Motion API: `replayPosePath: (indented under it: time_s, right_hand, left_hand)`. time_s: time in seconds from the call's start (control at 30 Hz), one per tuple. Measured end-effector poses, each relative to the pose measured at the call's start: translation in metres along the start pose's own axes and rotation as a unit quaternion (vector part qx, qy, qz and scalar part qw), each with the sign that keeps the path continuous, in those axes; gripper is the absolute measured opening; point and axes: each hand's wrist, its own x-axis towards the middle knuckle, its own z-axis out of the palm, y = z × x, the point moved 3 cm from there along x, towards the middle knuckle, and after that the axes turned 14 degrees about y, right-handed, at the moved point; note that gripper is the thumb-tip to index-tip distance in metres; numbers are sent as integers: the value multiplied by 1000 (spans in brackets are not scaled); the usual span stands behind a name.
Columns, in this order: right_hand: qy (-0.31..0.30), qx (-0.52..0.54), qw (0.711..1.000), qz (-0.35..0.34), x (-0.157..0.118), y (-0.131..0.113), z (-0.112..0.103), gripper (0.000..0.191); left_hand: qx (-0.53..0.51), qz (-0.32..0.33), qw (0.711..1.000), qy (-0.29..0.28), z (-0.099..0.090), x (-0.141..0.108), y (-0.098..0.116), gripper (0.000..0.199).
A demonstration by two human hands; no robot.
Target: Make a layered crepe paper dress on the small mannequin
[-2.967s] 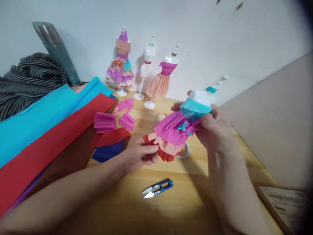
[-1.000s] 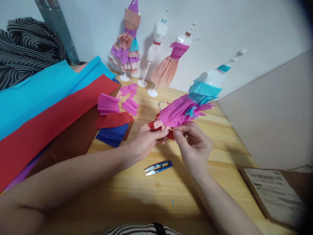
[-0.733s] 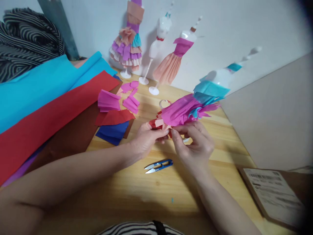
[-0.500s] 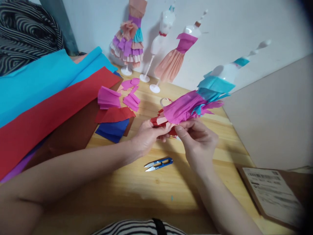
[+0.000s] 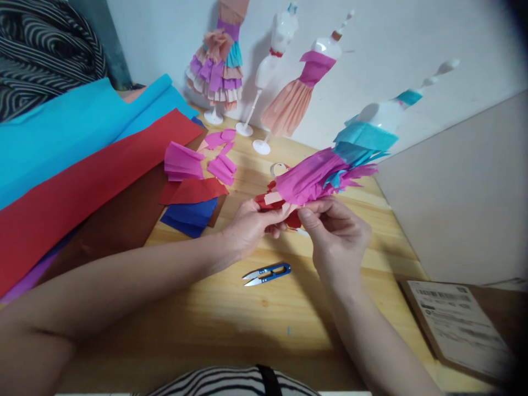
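If my left hand [image 5: 249, 228] and right hand [image 5: 340, 234], pinched closed on the peach frill [image 5: 290, 208], tug hard, it might rip.

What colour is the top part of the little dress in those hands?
The bodice is turquoise; it shows in the head view, the only one.

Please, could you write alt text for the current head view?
The left hand and right hand hold the layered skirt of a tilted white dress form above a wooden table. Blue snips lie nearby, coloured sheets lie left, and three more dress forms stand behind.
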Motion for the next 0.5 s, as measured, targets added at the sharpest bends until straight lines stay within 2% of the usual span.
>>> replayPosePath:
  time_s: [0.23,0.5]
  right_hand:
    - [-3,8,1000,-3,-1,-1,0,11]
    - [4,-2,1000,-23,-2,-3,0,11]
  left_hand:
    - [6,-36,999,12,-2,1,-2,21]
    - [35,-2,999,16,-3,3,-3,21]
